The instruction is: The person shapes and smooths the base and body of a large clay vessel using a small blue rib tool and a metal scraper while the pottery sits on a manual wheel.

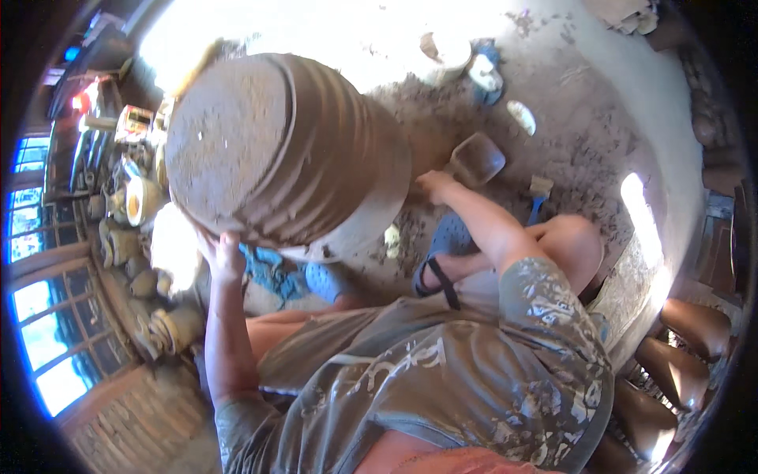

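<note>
A large brown clay pot [339, 150] with ridged walls is tipped over in front of me, its flat round end turned to the left. My left hand [221, 251] grips the lower edge of that flat end, thumb up and the other fingers partly hidden behind the clay. At the opposite end of the pot, my right hand [433, 186] is closed at the edge, its fingertips partly hidden. A square dark tub [478, 158] sits on the ground just beyond the right hand.
A blue-handled brush [539, 197] lies on the clay-strewn floor, with a whitish bucket [442, 59] farther off. Blue cloth [272, 272] lies below the pot. Several small pots [170, 330] line the left, and dark rounded vessels [671, 371] stand at the right.
</note>
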Demonstrator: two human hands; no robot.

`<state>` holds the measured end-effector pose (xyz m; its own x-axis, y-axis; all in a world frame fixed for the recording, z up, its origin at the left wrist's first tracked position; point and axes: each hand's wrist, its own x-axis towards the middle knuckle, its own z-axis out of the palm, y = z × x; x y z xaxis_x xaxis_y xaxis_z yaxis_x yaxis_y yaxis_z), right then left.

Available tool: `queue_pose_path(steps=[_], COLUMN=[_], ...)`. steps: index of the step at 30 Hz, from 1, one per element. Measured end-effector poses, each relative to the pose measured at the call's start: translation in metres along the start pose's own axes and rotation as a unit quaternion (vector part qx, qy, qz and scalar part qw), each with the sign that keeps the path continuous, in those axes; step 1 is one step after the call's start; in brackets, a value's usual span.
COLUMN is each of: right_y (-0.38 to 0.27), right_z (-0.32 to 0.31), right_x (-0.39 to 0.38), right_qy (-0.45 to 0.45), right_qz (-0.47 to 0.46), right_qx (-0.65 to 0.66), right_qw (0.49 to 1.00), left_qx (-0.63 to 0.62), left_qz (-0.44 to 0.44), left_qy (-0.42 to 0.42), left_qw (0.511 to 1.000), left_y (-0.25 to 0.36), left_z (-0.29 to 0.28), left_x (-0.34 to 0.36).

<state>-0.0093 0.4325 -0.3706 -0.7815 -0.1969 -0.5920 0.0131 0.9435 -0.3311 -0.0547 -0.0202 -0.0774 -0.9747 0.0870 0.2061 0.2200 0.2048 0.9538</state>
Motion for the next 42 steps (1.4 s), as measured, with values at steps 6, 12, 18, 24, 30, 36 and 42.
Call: queue_pose_path(steps=[6,12,18,24,30,36,42], right_y=[0.091,0.111,0.128,0.132,0.13,0.122,0.149], right_z=[-0.107,-0.114,-0.065,-0.034,0.002,-0.007,-0.082], right_x=[0.005,-0.057,-0.038,-0.008,-0.013,-0.022,-0.008], right_qy=[0.011,0.2,0.216,0.316,0.431,0.38,0.057], right_qz=[0.082,0.281,0.318,0.32,0.248,0.234,0.279], right_qx=[-0.027,0.112,0.12,0.324,0.47,0.42,0.178], right_qw=[0.996,0.932,0.916,0.832,0.729,0.79,0.942], left_qx=[-0.169,0.056,0.058,0.055,0.049,0.038,0.004], left_qz=[-0.048,0.166,0.099,0.074,0.054,0.04,0.056], left_qy=[-0.092,0.037,0.025,0.018,-0.003,-0.013,-0.044], left_qw=[0.98,0.984,0.993,0.996,0.997,0.998,0.997], left_y=[-0.052,0.064,0.083,0.065,0.056,0.049,0.049], left_z=[-0.047,0.018,0.048,0.04,0.046,0.031,0.019], left_x=[0.021,0.015,-0.007,0.007,0.021,0.025,0.048])
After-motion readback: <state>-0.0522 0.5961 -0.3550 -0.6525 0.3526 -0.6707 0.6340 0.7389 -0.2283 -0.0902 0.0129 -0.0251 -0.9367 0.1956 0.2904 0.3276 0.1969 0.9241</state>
